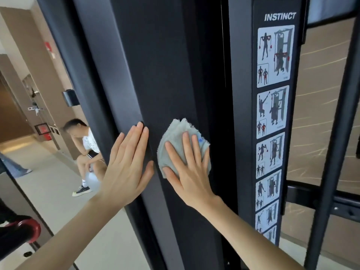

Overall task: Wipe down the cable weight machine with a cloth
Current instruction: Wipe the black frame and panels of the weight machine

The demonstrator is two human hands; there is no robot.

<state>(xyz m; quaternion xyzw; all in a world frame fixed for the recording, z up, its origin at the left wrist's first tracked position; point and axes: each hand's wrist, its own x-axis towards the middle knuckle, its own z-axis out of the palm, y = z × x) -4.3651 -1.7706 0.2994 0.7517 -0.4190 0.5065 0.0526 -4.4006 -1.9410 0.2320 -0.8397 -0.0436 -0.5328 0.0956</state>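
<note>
Cloth (175,131), soft, light and bunched, is pressed against the dark upright panel (159,65) of the cable machine by the right hand (187,172), fingers straight and spread; palm pressure should steer it best. The left hand (126,166), flat and holding nothing, braces the panel's left edge. The machine's top, base and cables are cut off.

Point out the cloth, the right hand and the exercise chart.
cloth (175,131): head view, bare upper fold.
right hand (189,173): head view, back of hand.
exercise chart (272,112): head view, second panel down.
</note>
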